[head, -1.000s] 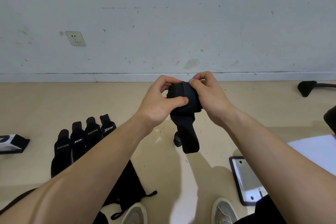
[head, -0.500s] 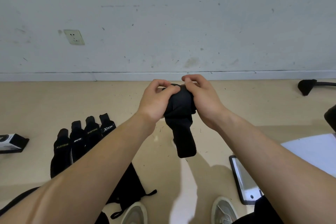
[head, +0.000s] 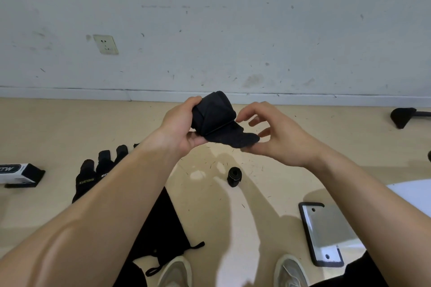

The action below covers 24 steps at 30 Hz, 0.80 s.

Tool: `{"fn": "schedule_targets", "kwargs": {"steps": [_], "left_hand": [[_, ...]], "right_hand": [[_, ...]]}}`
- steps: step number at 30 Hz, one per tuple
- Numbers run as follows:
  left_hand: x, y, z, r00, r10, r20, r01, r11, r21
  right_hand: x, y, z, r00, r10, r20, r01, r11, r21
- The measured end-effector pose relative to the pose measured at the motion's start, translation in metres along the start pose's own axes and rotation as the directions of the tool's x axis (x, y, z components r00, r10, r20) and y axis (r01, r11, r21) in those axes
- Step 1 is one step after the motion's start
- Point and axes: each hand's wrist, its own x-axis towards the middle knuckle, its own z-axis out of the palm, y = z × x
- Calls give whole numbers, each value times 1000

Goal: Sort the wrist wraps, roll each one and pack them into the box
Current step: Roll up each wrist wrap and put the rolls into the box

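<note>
I hold a black wrist wrap point(head: 214, 116), rolled into a thick bundle, up in front of me above the floor. My left hand point(head: 180, 127) grips the roll from its left side. My right hand point(head: 277, 137) has its fingers spread; the thumb and fingertips touch the short loose end point(head: 235, 138) that sticks out to the right. A small rolled wrap point(head: 234, 176) stands on the floor below. Several flat black wraps point(head: 93, 177) lie in a row at the left, partly hidden by my left forearm. The black-and-white box point(head: 17, 173) lies at the far left edge.
A black drawstring pouch point(head: 163, 228) lies on the floor by my left shoe. A phone in a black case point(head: 324, 233) lies at the right beside a white sheet point(head: 415, 196). A black chair foot point(head: 403, 116) is at the far right. The wall stands close ahead.
The hanging tail has been wound up: the wrap is now a full roll with only a short end free. Both hands rose a little, and my right hand opened its fingers.
</note>
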Motion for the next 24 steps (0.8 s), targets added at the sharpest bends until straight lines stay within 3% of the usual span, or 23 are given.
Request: {"fn": "schedule_targets", "kwargs": {"steps": [3, 8, 12, 16, 20, 24], "left_hand": [[2, -1, 0, 1000, 2, 7, -2, 1000, 6], [0, -14, 10, 996, 37, 81, -49, 988, 146], [0, -24, 17, 992, 46, 119, -63, 988, 142], [-1, -23, 22, 990, 88, 114, -103, 986, 132], [-6, -23, 27, 986, 118, 114, -132, 984, 122], [-12, -30, 33, 983, 162, 83, -172, 976, 132]], "right_hand": [[2, -9, 3, 993, -21, -116, 35, 992, 121], [12, -11, 6, 961, -17, -275, 53, 991, 123], [17, -9, 8, 935, 6, -355, 31, 994, 100], [19, -5, 11, 934, 62, -351, -12, 989, 144], [21, 1, 22, 949, 165, -269, -66, 937, 343], [24, 3, 33, 929, 213, -303, -72, 906, 417]]}}
